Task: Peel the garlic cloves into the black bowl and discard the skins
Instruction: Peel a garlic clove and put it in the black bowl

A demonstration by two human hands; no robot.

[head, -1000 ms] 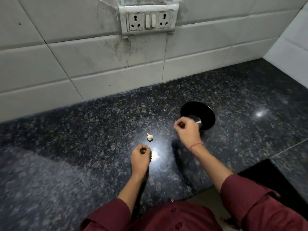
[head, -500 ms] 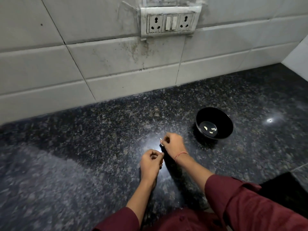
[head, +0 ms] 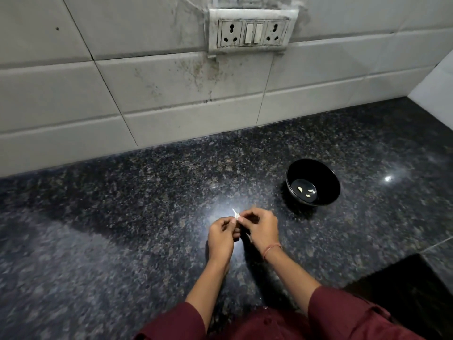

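Both hands meet above the counter (head: 122,241), fingers curled. The left hand (head: 221,238) and right hand (head: 262,229) together pinch a garlic clove (head: 236,215) at their fingertips; a strip of skin sticks up from it. The bowl (head: 328,190) stands to the right, apart from the hands, with three peeled cloves (head: 306,190) lying inside.

Pale cream cloves (head: 299,188) lie in a glossy black bowl (head: 326,177) on a black bench (head: 122,229) speckled grey and brown. Behind it, off-white wall tiles (head: 171,79) carry dark smudges. Maroon sleeves (head: 343,315) and a red wrist thread (head: 270,249) flank a white scrap of garlic skin (head: 234,213).
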